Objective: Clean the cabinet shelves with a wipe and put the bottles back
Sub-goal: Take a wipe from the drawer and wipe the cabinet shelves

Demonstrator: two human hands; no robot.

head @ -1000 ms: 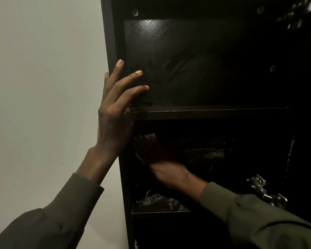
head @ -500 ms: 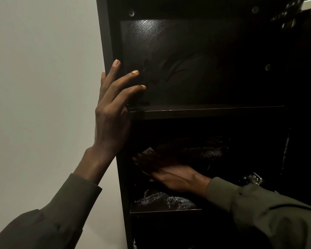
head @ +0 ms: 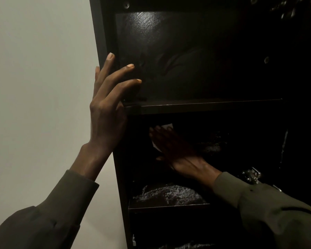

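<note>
A pale wall (head: pixel 34 87) fills the left part of the view, and the dark cabinet (head: pixel 97 33) stands just beside it, with its inside in deep shadow. A metal hinge (head: pixel 251 175) shines at the right inner side, near the right sleeve (head: pixel 267 209). The upper shelf (head: pixel 205 106) crosses the cabinet above the compartment where the work happens, so it hangs over the right hand and keeps that space very dark. On a lower shelf (head: pixel 169 206), below the right arm, lies something crinkled and shiny (head: pixel 169 194); I cannot tell what it is. The left hand (head: pixel 106 108) rests against the left front edge of the cabinet, with straight, spread fingers that grasp nothing. The right hand (head: pixel 176 150) is inside the middle compartment, fingers stretched flat and pointing to the back left. The white wipe (head: pixel 166 126) lies under these fingers, pressed down by them, and only its small corners show beyond the fingertips and at the left side of the hand.
</note>
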